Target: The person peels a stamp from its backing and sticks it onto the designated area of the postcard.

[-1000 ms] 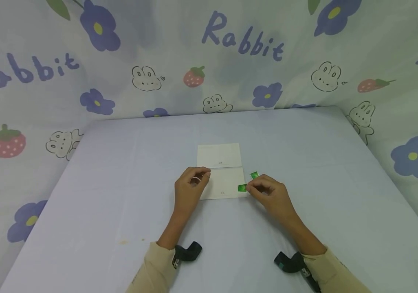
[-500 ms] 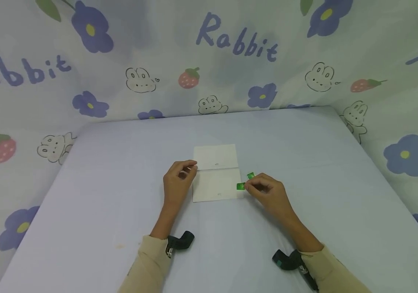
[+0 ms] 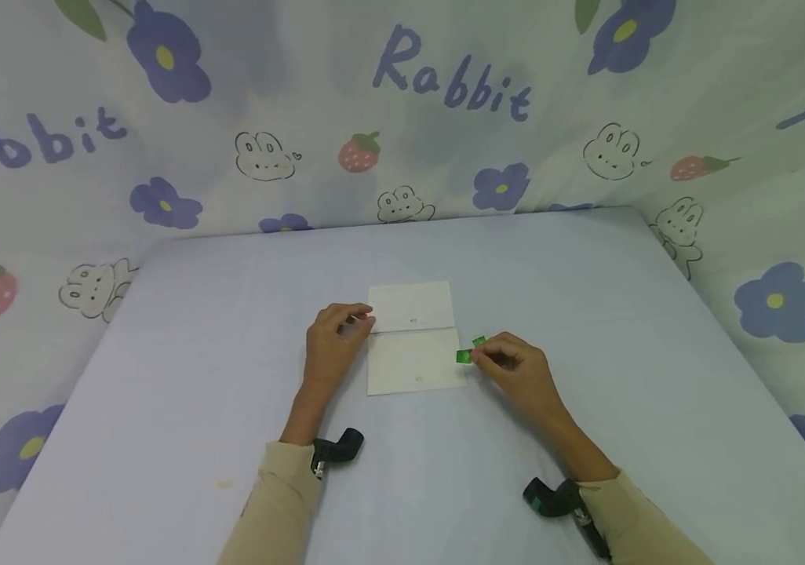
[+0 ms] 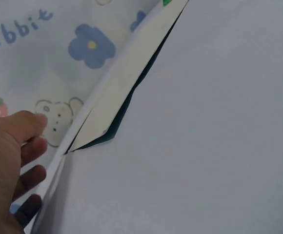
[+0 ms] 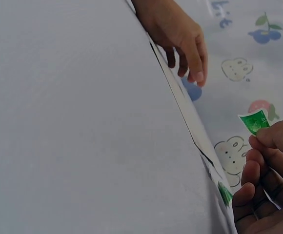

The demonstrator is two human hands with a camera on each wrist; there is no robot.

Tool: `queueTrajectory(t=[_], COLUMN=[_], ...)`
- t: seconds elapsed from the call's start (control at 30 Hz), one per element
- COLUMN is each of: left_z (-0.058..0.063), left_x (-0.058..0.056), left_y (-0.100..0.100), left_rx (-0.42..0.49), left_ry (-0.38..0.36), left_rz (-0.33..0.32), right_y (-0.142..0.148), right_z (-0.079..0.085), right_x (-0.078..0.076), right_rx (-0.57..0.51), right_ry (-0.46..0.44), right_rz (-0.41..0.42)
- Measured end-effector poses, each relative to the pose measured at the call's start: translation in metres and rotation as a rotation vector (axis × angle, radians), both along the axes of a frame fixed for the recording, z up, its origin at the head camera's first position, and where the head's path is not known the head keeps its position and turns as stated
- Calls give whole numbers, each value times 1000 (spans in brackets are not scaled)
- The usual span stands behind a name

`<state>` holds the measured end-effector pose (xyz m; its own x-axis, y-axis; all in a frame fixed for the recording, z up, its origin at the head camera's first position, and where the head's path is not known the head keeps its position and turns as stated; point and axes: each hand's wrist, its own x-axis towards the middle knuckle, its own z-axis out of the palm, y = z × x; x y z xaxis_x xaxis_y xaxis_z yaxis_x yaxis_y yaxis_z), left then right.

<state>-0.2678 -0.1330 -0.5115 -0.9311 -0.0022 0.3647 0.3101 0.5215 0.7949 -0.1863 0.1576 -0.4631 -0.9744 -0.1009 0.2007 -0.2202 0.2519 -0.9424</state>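
Note:
A folded cream card (image 3: 413, 357) lies spread out on the table, its crease running from left to right. Its dark underside shows along the edge in the left wrist view. My left hand (image 3: 332, 341) hovers by the card's left edge with fingers loosely bent, and nothing is between them. Between thumb and forefinger my right hand (image 3: 515, 365) pinches a small green stamp (image 5: 254, 121) with a white border, held up near the card's right edge. A second green stamp (image 5: 224, 193) lies on the table beside the card, partly hidden behind the right hand in the head view.
A white cloth covers the table (image 3: 233, 377). Behind and at the sides hangs a curtain (image 3: 318, 94) printed with rabbits, flowers and strawberries. Black wrist cameras sit on both forearms.
My left hand has drawn off the card's left part to just beyond its edge. The right hand stays nearly in place with its stamp. The head view has shifted slightly.

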Motion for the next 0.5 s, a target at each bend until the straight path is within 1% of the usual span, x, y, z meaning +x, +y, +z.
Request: queueTrajectory(t=[0.13, 0.23, 0.3, 0.4, 0.5], left_z=[-2, -5, -6, -5, -4], left_x=[-5, -8, -8, -7, -3], left_y=[-4, -3, -2, -1, -1], left_rx=[-25, -49, -82, -135, -172], left_ry=[22, 27, 25, 1, -33], left_rz=[21, 16, 15, 22, 34], right_y=[0, 2, 3, 5, 6], right_z=[-2, -3, -5, -7, -8], right_x=[-4, -7, -9, -14, -21], right_rx=[6, 19, 28, 33, 34], right_ry=[27, 44, 54, 61, 44], right_rz=[-13, -25, -34, -42, -46])
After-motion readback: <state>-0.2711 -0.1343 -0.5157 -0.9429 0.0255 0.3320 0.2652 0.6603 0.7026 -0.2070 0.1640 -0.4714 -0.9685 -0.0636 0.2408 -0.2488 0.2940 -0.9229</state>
